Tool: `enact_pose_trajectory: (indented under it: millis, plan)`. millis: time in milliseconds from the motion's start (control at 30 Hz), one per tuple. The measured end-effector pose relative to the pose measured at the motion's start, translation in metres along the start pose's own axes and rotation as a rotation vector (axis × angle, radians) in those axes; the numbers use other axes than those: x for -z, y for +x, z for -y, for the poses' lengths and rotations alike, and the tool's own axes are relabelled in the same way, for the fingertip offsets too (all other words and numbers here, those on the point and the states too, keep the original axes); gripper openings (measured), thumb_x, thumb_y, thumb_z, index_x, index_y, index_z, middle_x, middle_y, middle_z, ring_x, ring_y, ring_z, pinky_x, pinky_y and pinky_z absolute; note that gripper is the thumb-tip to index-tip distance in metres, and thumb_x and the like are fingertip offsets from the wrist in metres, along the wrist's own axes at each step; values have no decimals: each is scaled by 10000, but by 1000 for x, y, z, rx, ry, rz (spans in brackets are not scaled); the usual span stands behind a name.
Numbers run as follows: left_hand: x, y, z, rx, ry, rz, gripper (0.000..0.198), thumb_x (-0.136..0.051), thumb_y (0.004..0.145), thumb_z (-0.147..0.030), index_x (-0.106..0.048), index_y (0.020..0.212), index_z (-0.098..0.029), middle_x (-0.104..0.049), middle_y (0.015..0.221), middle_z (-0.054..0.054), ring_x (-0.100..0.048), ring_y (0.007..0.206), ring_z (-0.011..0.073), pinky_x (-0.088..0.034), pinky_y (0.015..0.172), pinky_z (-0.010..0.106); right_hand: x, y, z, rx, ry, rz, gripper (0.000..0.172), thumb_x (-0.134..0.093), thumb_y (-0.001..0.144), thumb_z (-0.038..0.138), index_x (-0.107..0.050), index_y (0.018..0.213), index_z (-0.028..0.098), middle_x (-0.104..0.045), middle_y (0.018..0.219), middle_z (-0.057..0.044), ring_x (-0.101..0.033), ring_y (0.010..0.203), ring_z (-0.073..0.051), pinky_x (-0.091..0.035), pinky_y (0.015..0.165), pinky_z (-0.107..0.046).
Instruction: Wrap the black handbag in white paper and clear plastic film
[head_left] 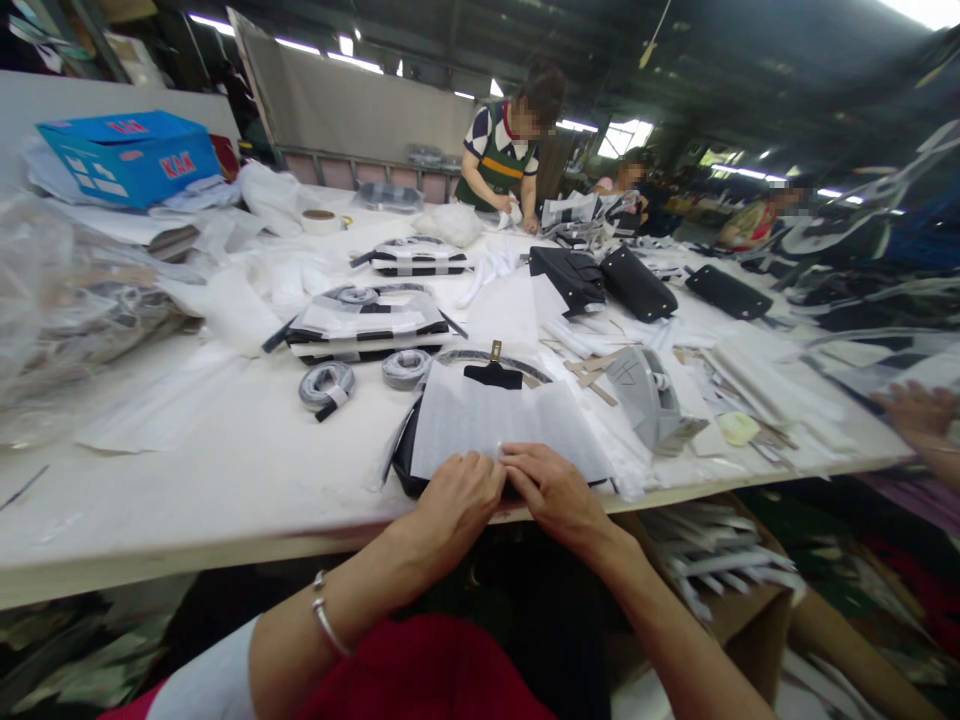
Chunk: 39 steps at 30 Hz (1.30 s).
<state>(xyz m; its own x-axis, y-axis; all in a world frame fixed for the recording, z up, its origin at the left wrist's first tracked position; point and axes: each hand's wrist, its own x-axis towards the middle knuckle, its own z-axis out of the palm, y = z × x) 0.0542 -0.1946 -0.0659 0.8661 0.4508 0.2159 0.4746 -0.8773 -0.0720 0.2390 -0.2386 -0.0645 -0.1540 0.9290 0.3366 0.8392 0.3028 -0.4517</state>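
Both hands meet at the near edge of the table (225, 480), right over a black bag (403, 462) that lies flat under a sheet of white paper (502, 420). The left hand (457, 500) is curled knuckles-up, and the right hand (551, 490) reaches in beside it. The fingertips of both are drawn together and pinch the paper's near edge, where the two hands touch.

The paper looks thin and soft (tissue, I'd guess), so a hard tug could tear it or pull it crooked off the bag. The bag also sits close to the table's lip, and a pull toward the body might drag it over the edge.

The bag is dark and smooth, with a brass-coloured clasp (495, 350) standing up at its far side. The paper is matt and faintly creased. Just beyond lie coiled grey straps (327, 385), wound tight like tape rolls, and more bags wrapped in black and white. A thin silver bracelet (326, 620) circles the left wrist.
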Motion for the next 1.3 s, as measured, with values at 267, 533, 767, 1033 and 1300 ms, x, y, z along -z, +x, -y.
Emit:
enact_pose_trajectory:
  millis: [267,533,767,1033,1300]
  plan:
    - [7,14,27,59,-293,142,406,-616,842,-109,-515,1230,-173,-558,1303,105,-566,1099,251,-509,925,376,6,32,-5,-277,-31,95,209,-582,899,205,-752,1018,232,-761,1025,-43,-693,978,-203,-518,933,-331]
    - [-4,17,29,-37,-261,170,294,-524,857,-79,-577,1136,-158,-611,1207,103,-556,980,251,-505,842,376,-5,32,5,-320,-219,145,220,-571,932,232,-721,1093,246,-716,1025,-55,-624,1008,-216,-475,897,-305]
    - [0,18,33,-34,-343,200,267,-534,874,-99,-572,1129,-171,-633,1119,88,-542,943,247,-483,812,371,-3,34,-5,-327,-154,214,175,-625,909,258,-730,1050,256,-688,994,-39,-595,997,-205,-454,882,-301]
    - [10,12,36,54,-463,193,366,-634,859,-178,-536,1210,-211,-652,1054,63,-564,953,244,-481,842,362,-1,35,-15,-352,-31,239,170,-665,874,275,-761,1013,257,-690,979,-47,-606,987,-212,-451,890,-321]
    - [9,18,37,18,-424,213,334,-637,835,-149,-563,1158,-197,-650,1114,77,-576,1017,247,-475,951,382,-3,34,-19,-422,173,138,178,-619,853,201,-782,919,228,-725,925,-43,-654,919,-195,-470,892,-328]
